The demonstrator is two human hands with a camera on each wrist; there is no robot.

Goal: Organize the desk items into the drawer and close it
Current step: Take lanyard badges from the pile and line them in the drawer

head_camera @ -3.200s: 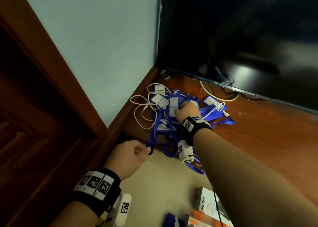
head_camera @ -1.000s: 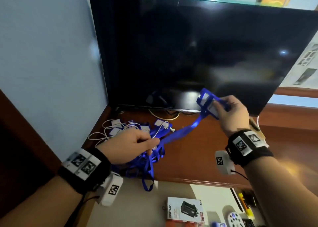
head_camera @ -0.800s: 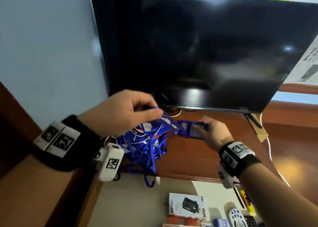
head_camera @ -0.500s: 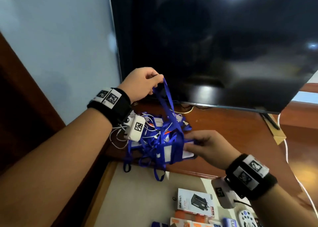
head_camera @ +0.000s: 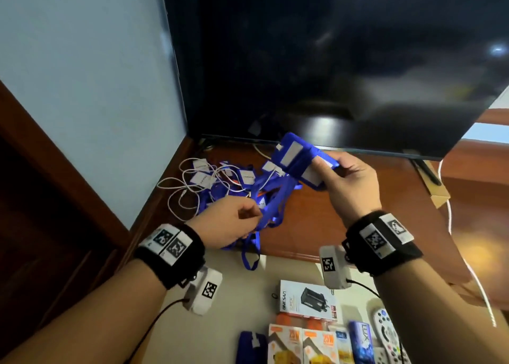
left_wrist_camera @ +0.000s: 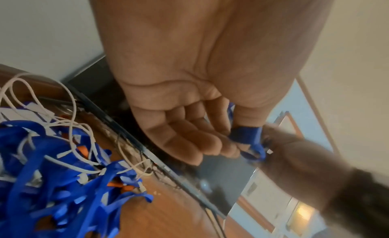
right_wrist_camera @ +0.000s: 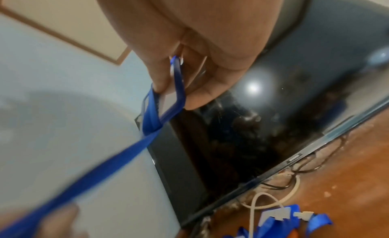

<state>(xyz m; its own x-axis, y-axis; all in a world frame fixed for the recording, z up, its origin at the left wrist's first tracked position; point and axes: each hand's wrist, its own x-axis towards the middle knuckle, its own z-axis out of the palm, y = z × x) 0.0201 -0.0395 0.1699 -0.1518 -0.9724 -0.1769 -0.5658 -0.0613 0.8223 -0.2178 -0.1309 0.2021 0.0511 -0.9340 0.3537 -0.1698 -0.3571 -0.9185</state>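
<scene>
A tangle of blue lanyards with white cables lies in the desk's back left corner. My right hand grips a few blue badge holders lifted above the desk in front of the TV; thumb and fingers pinch their edge. A blue strap runs from them down to my left hand, which pinches it near the desk's front edge. In the left wrist view the strap sits between thumb and curled fingers. The open drawer lies below the desk edge.
A large black TV stands at the back of the wooden desk. The drawer holds a white adapter box, orange boxes, a blue box and a remote. A wall is on the left.
My left hand has come down from high up to the desk's front edge, still on the strap. My right hand has lifted the badge holders up toward the TV.
</scene>
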